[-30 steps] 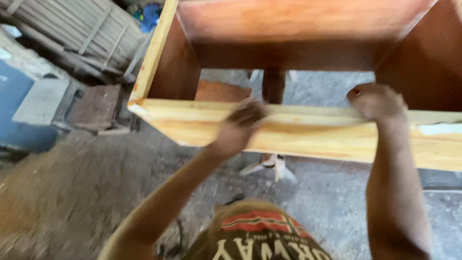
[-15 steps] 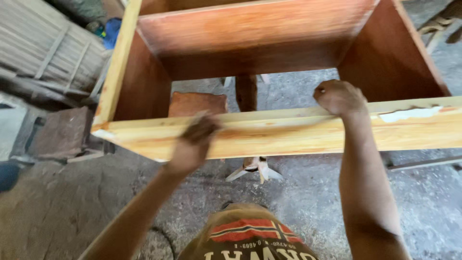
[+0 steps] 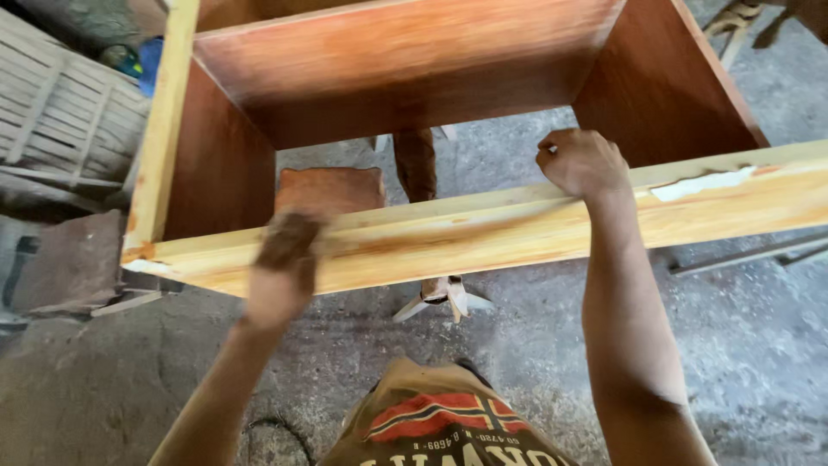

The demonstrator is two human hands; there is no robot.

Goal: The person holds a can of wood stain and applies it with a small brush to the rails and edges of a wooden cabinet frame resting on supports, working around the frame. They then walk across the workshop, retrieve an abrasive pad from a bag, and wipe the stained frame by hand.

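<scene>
Pale yellow wooden front rail (image 3: 483, 233) of an open reddish-brown wooden cabinet frame (image 3: 405, 69), running across the middle of the view above a grey concrete floor (image 3: 759, 345). Left hand (image 3: 280, 272) blurred, laid flat against the rail's front face near its left end; cannot tell whether anything is held beneath the palm. Right hand (image 3: 585, 162) clenched over the rail's top edge, further right. White patch of filler (image 3: 703, 183) on the rail beyond it. Weathered wooden slats (image 3: 60, 129) at far left.
</scene>
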